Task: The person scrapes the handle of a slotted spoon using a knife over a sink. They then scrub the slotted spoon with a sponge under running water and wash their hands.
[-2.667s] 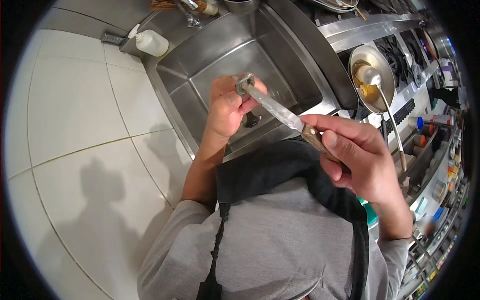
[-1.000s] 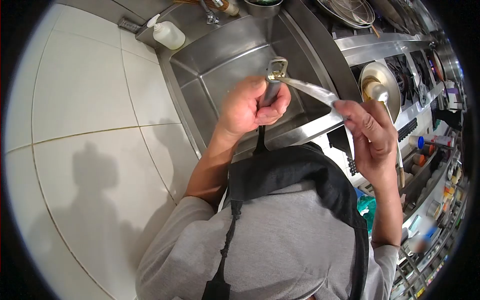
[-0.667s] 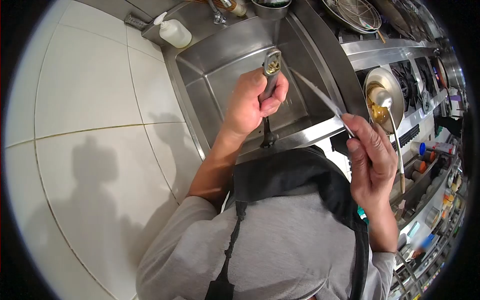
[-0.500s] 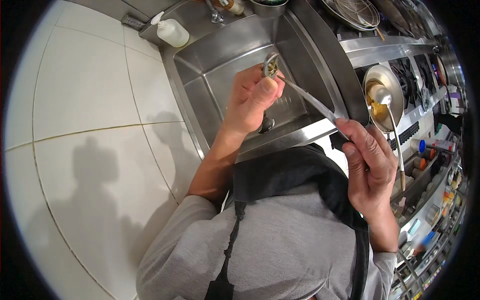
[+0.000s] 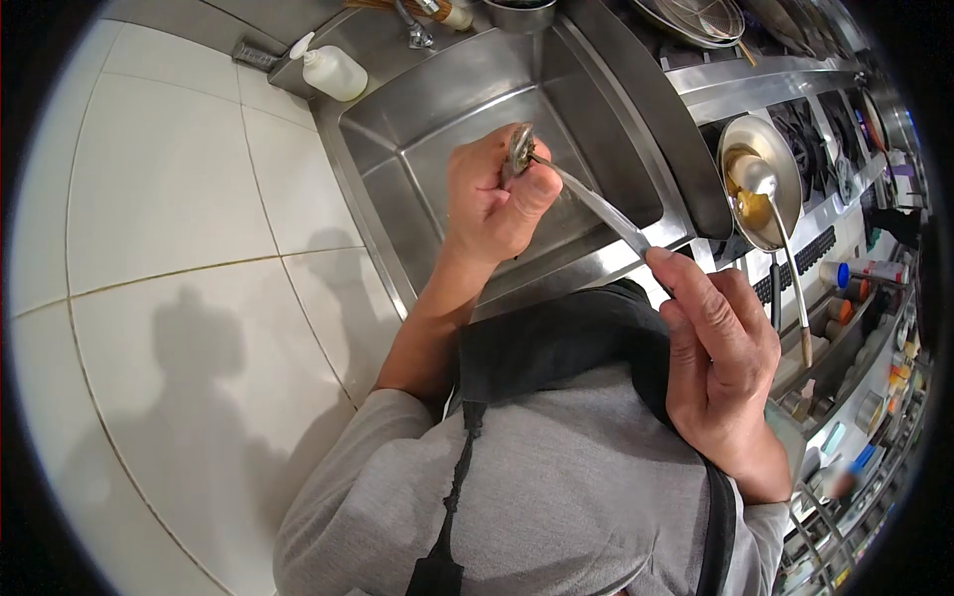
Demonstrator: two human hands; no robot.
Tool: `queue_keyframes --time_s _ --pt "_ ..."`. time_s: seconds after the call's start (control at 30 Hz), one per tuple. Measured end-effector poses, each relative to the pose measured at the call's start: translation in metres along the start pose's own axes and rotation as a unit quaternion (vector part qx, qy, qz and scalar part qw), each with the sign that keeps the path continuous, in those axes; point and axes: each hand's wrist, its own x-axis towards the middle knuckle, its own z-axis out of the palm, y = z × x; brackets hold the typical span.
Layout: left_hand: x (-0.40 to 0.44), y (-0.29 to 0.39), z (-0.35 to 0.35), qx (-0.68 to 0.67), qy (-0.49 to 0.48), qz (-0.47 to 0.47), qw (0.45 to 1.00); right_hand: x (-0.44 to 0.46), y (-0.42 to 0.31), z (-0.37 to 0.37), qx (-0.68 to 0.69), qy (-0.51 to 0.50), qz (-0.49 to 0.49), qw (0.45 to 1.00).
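Silver narrow-bladed knife (image 5: 608, 214), pinched in the right hand (image 5: 723, 363), probably works best with light tip strokes clear of the thumb of the left hand (image 5: 487, 209), which clasps a grey loop-headed metal tool (image 5: 518, 149) above the steel sink's near edge (image 5: 596, 266).

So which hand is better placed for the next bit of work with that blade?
Probably the right hand: it already holds the knife, whose tip is right at the head of the metal tool. The left hand is busy gripping that tool.
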Motion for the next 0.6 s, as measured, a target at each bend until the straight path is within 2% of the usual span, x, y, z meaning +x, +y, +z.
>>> queue_keyframes --time_s 0.33,0.53,0.6 --pt "-0.0066 -0.0046 0.0005 -0.061 -0.009 -0.045 0.997 0.0018 -0.0057 0.0019 0.009 0.017 0.01 1.0" --pt "-0.0017 0.0034 0.009 -0.034 0.0 0.019 0.999 -0.0014 -0.0052 0.0044 0.01 0.031 -0.001 0.999" --pt "-0.0045 0.0017 0.0069 -0.044 -0.005 0.001 0.999 -0.0029 -0.0049 0.0047 0.012 0.03 -0.001 0.999"
